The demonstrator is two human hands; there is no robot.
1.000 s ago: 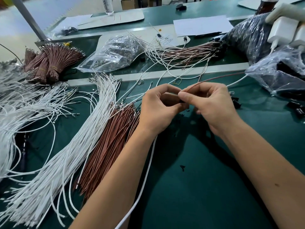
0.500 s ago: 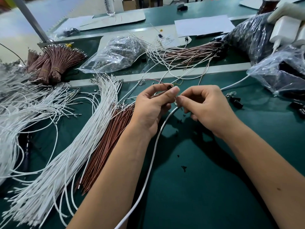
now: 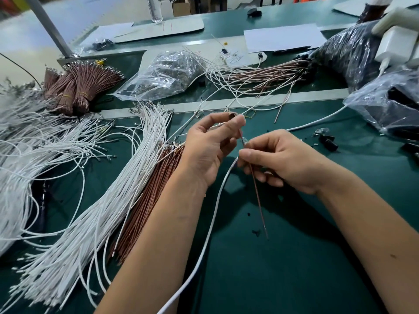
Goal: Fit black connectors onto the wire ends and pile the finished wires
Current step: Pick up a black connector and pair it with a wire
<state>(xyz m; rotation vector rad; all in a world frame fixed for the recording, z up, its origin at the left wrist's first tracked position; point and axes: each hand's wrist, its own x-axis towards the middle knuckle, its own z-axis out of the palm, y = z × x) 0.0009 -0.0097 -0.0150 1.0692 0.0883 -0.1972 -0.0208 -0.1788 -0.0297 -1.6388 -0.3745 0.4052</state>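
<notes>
Both hands [image 3: 244,152] on brown wire [image 3: 258,196]

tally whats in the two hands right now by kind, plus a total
brown wire, pinched by the right hand: 1
black connector, pinched by the left hand: 1
total: 2

A single wide view from the person's head looks forward and down across the green tabletop [image 3: 294,257], close above both forearms, the left hand [image 3: 210,146] and right hand [image 3: 283,159] near mid-frame, with the far benches bent by the lens at the top
</notes>
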